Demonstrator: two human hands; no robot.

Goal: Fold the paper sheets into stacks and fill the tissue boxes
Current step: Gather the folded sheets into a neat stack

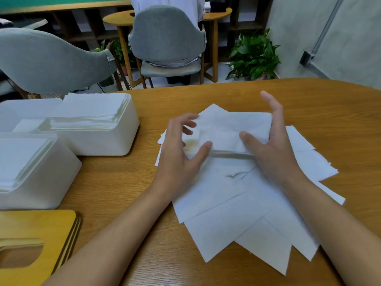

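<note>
A folded stack of white paper (226,129) lies on top of several loose white sheets (237,223) fanned out on the wooden table (329,112). My left hand (179,153) cups the stack's left end with loosely bent fingers, its thumb against the front edge. My right hand (268,145) brackets the right end: its fingers stand straight along the side and its thumb lies on top. At the left stand two white tissue boxes without lids, the far one (115,141) and the near one (51,182), each with folded paper inside.
Wooden box lids (35,240) with an oval slot are stacked at the near left corner. Beyond the table's far edge are grey chairs (167,38), a small round table and a potted plant (253,56). A person sits in the far chair.
</note>
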